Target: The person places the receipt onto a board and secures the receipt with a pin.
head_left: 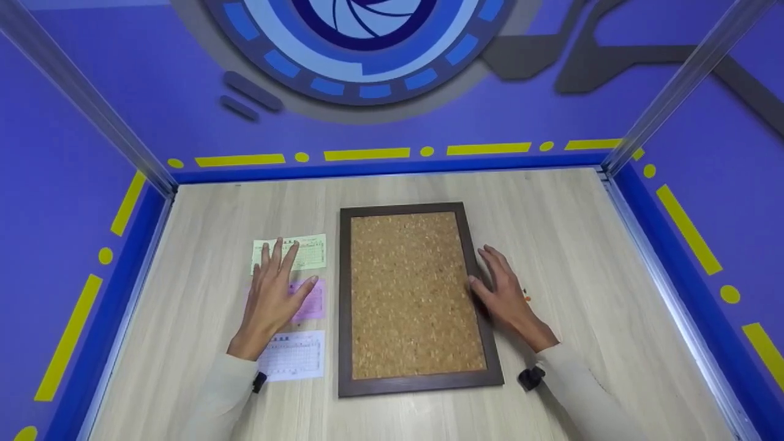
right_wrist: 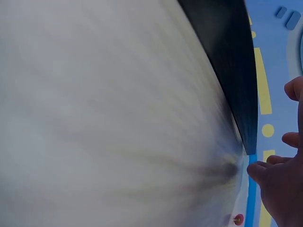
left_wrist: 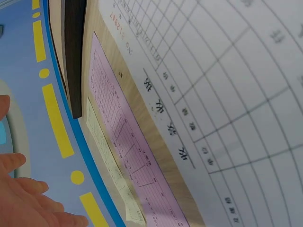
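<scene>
A cork board (head_left: pixel 410 294) with a dark frame lies on the table between the two hands. My left hand (head_left: pixel 272 300) is over a green paper slip (head_left: pixel 312 252) and a pink slip (head_left: pixel 312 303), fingers spread. Whether it touches them I cannot tell. A white printed slip (head_left: pixel 300 355) lies nearer, beside that wrist; it also fills much of the left wrist view. My right hand (head_left: pixel 505 294) is beside the board's right edge, thumb close to the frame, holding nothing. Partly behind it are small orange and dark bits (head_left: pixel 527 296); the right wrist view shows a red pushpin (right_wrist: pixel 238 219).
The pale wooden table (head_left: pixel 612 294) is enclosed by blue-purple panels (head_left: pixel 367 135) at the back and both sides. Metal posts (head_left: pixel 686 73) stand at the back corners. Each wrist wears a small black camera (head_left: pixel 530 377).
</scene>
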Demonstrator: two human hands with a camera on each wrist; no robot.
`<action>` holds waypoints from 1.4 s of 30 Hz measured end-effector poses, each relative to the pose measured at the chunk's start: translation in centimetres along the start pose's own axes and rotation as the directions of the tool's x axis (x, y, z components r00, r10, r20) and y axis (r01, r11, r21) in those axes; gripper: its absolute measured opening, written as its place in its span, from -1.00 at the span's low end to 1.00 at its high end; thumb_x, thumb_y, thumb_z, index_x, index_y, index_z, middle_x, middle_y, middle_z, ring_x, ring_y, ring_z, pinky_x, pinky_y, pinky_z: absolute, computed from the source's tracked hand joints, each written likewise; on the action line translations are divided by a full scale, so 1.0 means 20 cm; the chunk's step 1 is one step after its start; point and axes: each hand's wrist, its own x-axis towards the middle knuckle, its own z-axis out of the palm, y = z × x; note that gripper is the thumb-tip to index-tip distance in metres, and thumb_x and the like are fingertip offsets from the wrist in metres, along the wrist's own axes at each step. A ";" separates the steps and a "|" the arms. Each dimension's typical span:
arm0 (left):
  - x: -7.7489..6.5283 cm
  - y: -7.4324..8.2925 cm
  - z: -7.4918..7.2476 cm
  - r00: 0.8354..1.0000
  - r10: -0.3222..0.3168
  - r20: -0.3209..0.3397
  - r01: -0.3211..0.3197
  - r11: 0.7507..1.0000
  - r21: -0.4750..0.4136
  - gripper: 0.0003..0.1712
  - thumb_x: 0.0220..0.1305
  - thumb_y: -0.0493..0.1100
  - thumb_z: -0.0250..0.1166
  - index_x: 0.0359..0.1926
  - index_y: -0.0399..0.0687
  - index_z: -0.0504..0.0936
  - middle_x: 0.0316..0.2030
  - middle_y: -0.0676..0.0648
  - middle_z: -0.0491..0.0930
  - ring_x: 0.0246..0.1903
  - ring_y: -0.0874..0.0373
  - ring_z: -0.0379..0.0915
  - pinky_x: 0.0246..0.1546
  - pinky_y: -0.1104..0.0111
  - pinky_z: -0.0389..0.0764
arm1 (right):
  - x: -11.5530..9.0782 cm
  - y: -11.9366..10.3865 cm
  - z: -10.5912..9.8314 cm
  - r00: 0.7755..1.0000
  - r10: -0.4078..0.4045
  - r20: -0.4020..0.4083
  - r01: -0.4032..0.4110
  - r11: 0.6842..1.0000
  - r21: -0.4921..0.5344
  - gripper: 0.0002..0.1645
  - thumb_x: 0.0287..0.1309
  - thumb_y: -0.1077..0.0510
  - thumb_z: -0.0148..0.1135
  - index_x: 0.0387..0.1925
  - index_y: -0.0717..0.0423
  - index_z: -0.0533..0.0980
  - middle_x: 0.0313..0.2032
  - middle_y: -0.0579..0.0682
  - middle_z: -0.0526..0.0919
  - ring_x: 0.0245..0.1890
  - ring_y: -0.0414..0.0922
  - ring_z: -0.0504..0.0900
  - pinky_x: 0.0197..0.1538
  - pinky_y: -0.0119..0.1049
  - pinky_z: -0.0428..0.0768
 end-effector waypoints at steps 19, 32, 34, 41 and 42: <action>0.03 -0.08 -0.05 0.992 -0.128 0.010 0.128 0.977 -0.173 -0.15 0.59 0.13 0.34 0.67 -0.20 0.32 0.67 -0.37 0.17 0.70 -0.41 -0.09 0.57 -0.39 0.11 | 0.01 0.03 0.07 0.999 0.014 -0.037 -0.012 0.999 0.053 -0.32 0.49 0.38 0.30 0.55 0.34 0.40 0.56 0.30 0.40 0.45 0.25 0.55 0.47 0.15 0.51; 0.06 -0.16 -0.10 0.985 -0.167 -0.041 0.154 0.963 -0.219 -0.31 0.57 -0.03 0.39 0.53 -0.30 0.48 0.58 -0.39 0.35 0.63 -0.38 0.15 0.59 -0.23 0.21 | 0.01 0.06 0.09 0.998 0.051 -0.041 -0.050 0.998 0.043 -0.37 0.50 0.42 0.23 0.53 0.27 0.46 0.57 0.23 0.42 0.57 0.21 0.39 0.55 0.16 0.40; 0.06 -0.17 -0.10 0.984 -0.173 -0.049 0.157 0.960 -0.231 -0.33 0.57 -0.05 0.39 0.52 -0.31 0.50 0.55 -0.39 0.39 0.60 -0.37 0.22 0.59 -0.20 0.23 | 0.00 0.06 0.10 0.998 0.039 -0.045 -0.037 0.998 0.044 -0.40 0.49 0.43 0.23 0.50 0.30 0.48 0.56 0.25 0.42 0.57 0.24 0.38 0.54 0.20 0.40; 0.08 -0.24 -0.12 0.973 -0.219 -0.074 0.191 0.941 -0.278 -0.37 0.56 -0.10 0.39 0.47 -0.36 0.53 0.49 -0.44 0.45 0.56 -0.39 0.29 0.61 -0.15 0.23 | 0.00 0.06 0.10 0.998 0.044 -0.039 -0.042 0.998 0.052 -0.48 0.53 0.39 0.22 0.44 0.33 0.53 0.56 0.22 0.44 0.59 0.21 0.35 0.56 0.15 0.38; 0.09 -0.25 -0.12 0.971 -0.226 -0.075 0.197 0.939 -0.281 -0.38 0.56 -0.11 0.39 0.47 -0.37 0.54 0.48 -0.45 0.46 0.55 -0.39 0.30 0.60 -0.16 0.23 | 0.00 0.06 0.09 0.998 0.047 -0.038 -0.045 0.998 0.051 -0.49 0.53 0.39 0.22 0.44 0.33 0.54 0.56 0.22 0.44 0.59 0.21 0.35 0.56 0.15 0.38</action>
